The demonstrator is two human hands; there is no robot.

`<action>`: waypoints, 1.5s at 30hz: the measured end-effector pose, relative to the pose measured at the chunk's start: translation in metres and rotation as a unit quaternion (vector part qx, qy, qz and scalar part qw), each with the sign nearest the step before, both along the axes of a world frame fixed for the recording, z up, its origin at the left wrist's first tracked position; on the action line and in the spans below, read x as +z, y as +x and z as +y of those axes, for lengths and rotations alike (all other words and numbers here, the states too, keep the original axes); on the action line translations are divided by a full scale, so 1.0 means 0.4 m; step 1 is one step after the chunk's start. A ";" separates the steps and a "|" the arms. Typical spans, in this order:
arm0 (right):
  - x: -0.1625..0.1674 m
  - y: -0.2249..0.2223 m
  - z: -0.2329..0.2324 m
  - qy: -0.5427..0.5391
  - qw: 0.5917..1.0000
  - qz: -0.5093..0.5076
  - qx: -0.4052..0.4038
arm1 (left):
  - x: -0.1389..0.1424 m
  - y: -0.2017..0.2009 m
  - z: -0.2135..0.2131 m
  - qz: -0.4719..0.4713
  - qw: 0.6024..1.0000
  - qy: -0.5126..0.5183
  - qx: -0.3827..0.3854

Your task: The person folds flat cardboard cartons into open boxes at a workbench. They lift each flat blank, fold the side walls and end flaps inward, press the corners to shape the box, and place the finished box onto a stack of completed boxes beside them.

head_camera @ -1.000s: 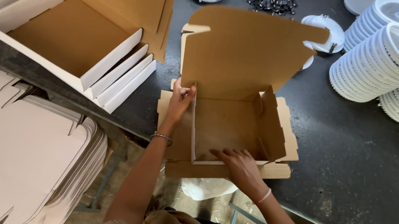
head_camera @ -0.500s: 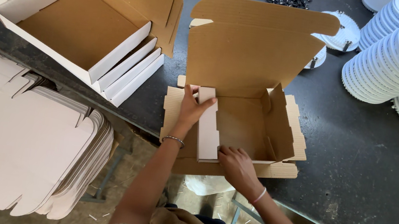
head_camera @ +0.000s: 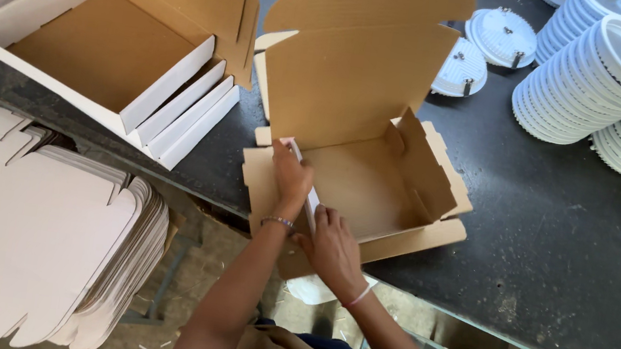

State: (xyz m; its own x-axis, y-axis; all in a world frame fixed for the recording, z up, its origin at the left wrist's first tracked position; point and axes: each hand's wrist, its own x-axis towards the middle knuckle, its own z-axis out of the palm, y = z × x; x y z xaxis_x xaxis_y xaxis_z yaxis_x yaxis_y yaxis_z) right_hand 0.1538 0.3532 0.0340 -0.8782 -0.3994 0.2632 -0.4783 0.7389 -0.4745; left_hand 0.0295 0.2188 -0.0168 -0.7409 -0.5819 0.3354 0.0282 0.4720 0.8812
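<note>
Cardboard box (head_camera: 361, 181), half folded, sits at the near edge of the dark table (head_camera: 556, 255), directly ahead of the person and partly overhanging it, its lid standing upright at the far side and its brown floor open to the camera. Both hands work on the box's left wall flap (head_camera: 303, 167), a narrow white-faced strip whose long axis runs away from the person, from the near corner toward the lid. The left hand (head_camera: 290, 180) grips the far part of that strip, fingers curled over its top edge; the right hand (head_camera: 331, 245) lies just behind it at the near left corner, fingers pressed onto the strip's near end, so the left hand reaches further in and the right sits closer to the body. The right wall (head_camera: 423, 165) already stands, tilted outward. Much of the flap is hidden beneath the two hands, and whether its tabs have seated cannot be told. Left of the box lies a finished open carton (head_camera: 95, 50); stacked flat blanks (head_camera: 23, 233) sit lower left, white round housings (head_camera: 595, 76) upper right.
</note>
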 end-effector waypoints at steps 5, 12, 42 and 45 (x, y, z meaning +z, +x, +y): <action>-0.022 -0.009 0.132 0.111 0.990 -0.063 -0.063 | 0.006 0.207 0.032 -0.086 0.993 0.070 -0.046; -0.009 -0.018 0.321 0.165 0.983 0.000 -0.084 | 0.060 0.254 0.132 0.142 0.893 -0.291 -0.312; 0.216 -0.185 0.400 0.101 0.980 0.161 -0.064 | 0.068 0.224 -0.036 0.018 0.827 -0.356 -0.435; 0.204 -0.228 0.416 0.135 0.966 0.219 -0.002 | 0.044 0.213 -0.042 -0.124 0.796 -0.442 -0.394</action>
State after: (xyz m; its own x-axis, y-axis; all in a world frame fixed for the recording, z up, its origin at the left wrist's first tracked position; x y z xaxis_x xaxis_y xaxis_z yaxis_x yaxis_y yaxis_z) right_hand 0.0624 0.5196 0.1157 -0.7072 -0.5032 0.4966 -0.5872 0.8093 -0.0163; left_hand 0.1148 0.2018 0.0007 -0.8661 0.4790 0.1429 0.4999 0.8326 0.2385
